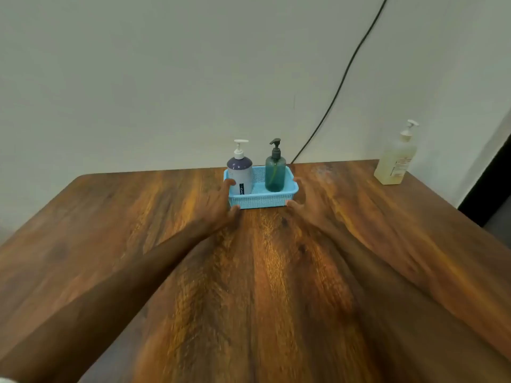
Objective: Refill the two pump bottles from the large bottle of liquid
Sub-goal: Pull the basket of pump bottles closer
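Reaching with both hands: is that a grip? (desk)

Not quite. The left hand [218, 203] and right hand [309, 200] bracket a light-blue perforated basket [260, 202] on a wooden table [249, 272], fingers spread at its short ends, thumbs at the front corners. Neither hand is curled round anything, and blur hides whether they are pressing. (photographer)

And the bottles? (desk)

Between the hands, upright in the basket: a purple-and-white pump bottle [240, 175] on the left hand's side, a teal pump bottle [275, 175] on the right hand's side. The large bottle [395, 161] of pale liquid stands well beyond the right hand, apart from the basket. (photographer)

How should the pull go? (desk)

My read: squeeze both ends evenly, low on the walls, and slide the basket toward the body rather than lift it. The bottles look tall and loose inside, so a jerk could tip them. Stop with room beside the right hand for the large bottle (photographer)
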`<action>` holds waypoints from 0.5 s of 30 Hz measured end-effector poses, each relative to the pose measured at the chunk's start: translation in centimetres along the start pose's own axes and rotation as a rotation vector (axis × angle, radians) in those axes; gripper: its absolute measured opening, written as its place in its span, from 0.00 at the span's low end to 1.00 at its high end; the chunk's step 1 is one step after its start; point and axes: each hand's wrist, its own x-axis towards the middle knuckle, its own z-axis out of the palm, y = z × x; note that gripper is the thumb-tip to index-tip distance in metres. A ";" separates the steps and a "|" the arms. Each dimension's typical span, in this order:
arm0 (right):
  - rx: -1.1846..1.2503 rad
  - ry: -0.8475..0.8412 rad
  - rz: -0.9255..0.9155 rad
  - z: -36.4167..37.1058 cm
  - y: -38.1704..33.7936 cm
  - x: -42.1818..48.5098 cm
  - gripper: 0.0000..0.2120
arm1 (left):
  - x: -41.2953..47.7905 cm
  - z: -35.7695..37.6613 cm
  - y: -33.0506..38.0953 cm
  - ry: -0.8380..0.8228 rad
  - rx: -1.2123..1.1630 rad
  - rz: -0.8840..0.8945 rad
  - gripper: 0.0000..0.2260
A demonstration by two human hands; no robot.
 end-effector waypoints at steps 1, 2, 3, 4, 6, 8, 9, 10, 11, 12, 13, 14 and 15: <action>0.017 -0.034 -0.010 0.2 -0.1 0.4 0.25 | 0.5 0.2 0.0 -0.032 0.043 -0.054 0.23; 0.003 -0.095 0.001 0.2 -0.4 0.8 0.22 | 0.7 0.2 0.2 -0.039 0.054 -0.100 0.21; -0.032 -0.145 0.012 0.4 -0.3 1.2 0.20 | 1.0 0.3 0.0 -0.039 0.045 -0.135 0.20; -0.064 -0.187 0.035 0.7 -0.4 1.4 0.17 | 1.2 0.5 -0.1 -0.026 0.020 -0.161 0.18; -0.074 -0.160 0.062 1.3 -0.3 1.9 0.13 | 1.6 0.6 -0.3 0.012 -0.038 -0.191 0.14; -0.074 -0.100 0.063 1.4 -0.2 2.1 0.11 | 1.7 0.4 -0.5 0.041 -0.038 -0.170 0.12; -0.067 -0.083 0.053 1.3 -0.3 2.0 0.10 | 1.5 0.2 -0.6 0.045 -0.032 -0.165 0.11; -0.057 -0.074 0.038 1.1 -0.4 1.8 0.10 | 1.4 0.2 -0.6 0.054 -0.029 -0.150 0.11; -0.040 -0.067 0.027 0.9 -0.5 1.5 0.10 | 1.0 0.0 -0.6 0.060 -0.040 -0.141 0.11; -0.028 -0.055 0.012 0.7 -0.5 1.1 0.10 | 0.6 -0.1 -0.6 0.074 -0.048 -0.123 0.12; -0.017 -0.046 0.001 0.4 -0.7 0.7 0.09 | 0.0 -0.4 -0.4 0.082 -0.061 -0.112 0.12; -0.009 -0.038 -0.008 0.1 -0.8 0.1 0.09 | -0.6 -0.7 -0.2 0.094 -0.075 -0.098 0.12; 0.001 -0.034 -0.013 -0.2 -1.0 -0.5 0.09 | -1.3 -1.0 0.1 0.105 -0.090 -0.088 0.13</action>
